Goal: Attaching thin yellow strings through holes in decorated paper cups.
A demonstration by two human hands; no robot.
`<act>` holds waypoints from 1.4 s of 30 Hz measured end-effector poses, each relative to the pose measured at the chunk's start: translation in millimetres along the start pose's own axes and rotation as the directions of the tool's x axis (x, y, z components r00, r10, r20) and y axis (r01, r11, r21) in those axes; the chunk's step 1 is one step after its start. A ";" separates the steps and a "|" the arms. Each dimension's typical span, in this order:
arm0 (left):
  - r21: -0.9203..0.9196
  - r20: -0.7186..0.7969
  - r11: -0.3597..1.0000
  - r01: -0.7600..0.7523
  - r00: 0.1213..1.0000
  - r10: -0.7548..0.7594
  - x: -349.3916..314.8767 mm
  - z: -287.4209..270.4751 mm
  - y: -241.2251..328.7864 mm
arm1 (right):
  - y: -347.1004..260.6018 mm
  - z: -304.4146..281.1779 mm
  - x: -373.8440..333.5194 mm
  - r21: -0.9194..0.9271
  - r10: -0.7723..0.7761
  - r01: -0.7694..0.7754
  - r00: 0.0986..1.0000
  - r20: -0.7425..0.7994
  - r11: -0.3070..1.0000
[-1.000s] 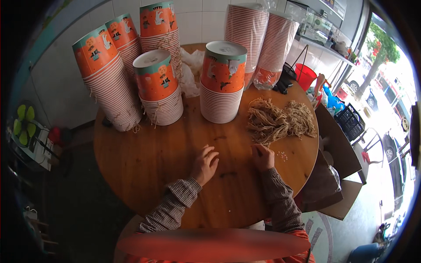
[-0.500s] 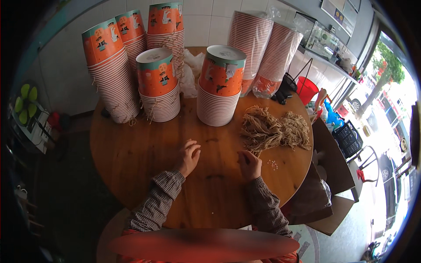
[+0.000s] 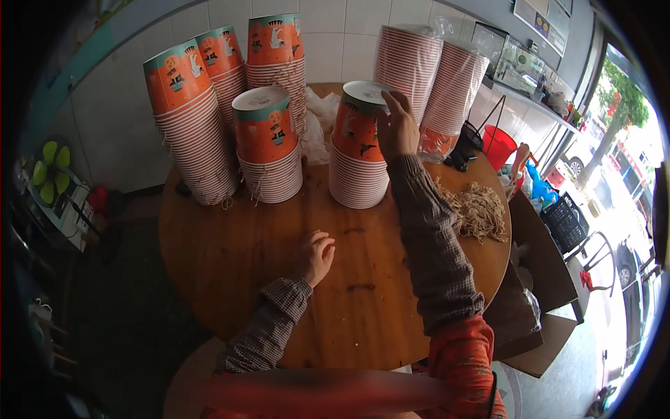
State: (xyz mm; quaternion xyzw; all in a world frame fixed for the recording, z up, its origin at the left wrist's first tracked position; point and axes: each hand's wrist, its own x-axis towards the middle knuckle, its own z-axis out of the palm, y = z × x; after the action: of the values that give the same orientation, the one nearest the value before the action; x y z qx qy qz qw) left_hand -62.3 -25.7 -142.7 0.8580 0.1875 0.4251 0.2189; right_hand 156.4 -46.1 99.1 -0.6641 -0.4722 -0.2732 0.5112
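Upside-down orange-and-green paper buckets are nested in a stack (image 3: pixel 359 178) at the middle of the round table's far part. My right hand (image 3: pixel 400 128) is at the right side of the top paper bucket (image 3: pixel 352 124), with curved fingers at its upper edge and the thumb against its wall. My left hand (image 3: pixel 319 258) is loosely bent over the near middle of the wooden table (image 3: pixel 349 293), holding nothing visible. A shorter bucket stack (image 3: pixel 271 178) stands left of the middle one. Part of the tan twine strands (image 3: pixel 481 213) is hidden behind my right forearm.
Taller bucket stacks (image 3: pixel 192 136) rise at the far left. Two plastic-wrapped bucket stacks (image 3: pixel 408 59) stand at the far right. A red pail (image 3: pixel 498 145) is beyond the table's right edge, and an open cardboard box (image 3: pixel 548 265) sits below that edge.
My right hand has moved forward from the near table to the top of the middle bucket stack. My left hand stays low over the table. The whole view has shifted slightly.
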 end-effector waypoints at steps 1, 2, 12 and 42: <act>-0.006 -0.002 1.000 0.004 1.000 -0.004 -0.5 0.4 0.3 | 1.4 4.9 7.6 -0.064 -0.062 0.060 0.997 -0.037 0.996; -0.006 -0.001 1.000 0.005 1.000 -0.005 -0.5 1.4 0.3 | 3.6 7.8 12.2 -0.064 -0.062 0.059 0.997 -0.037 0.996; -0.016 0.002 1.000 -0.007 1.000 0.008 -2.6 5.1 -6.5 | 14.5 18.5 25.8 0.014 -0.052 0.053 0.998 -0.043 0.998; 0.137 -0.118 0.922 -0.362 0.918 0.378 19.4 -75.9 59.9 | 54.2 -35.1 -240.0 0.294 0.534 -0.953 0.284 0.796 0.067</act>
State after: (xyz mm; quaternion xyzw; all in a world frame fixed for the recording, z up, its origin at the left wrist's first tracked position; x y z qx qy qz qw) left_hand -104.7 -49.4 -56.9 0.8564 0.0607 0.5077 0.0718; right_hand 112.5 -164.1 -115.2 -0.5686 -0.2057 0.4536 0.6547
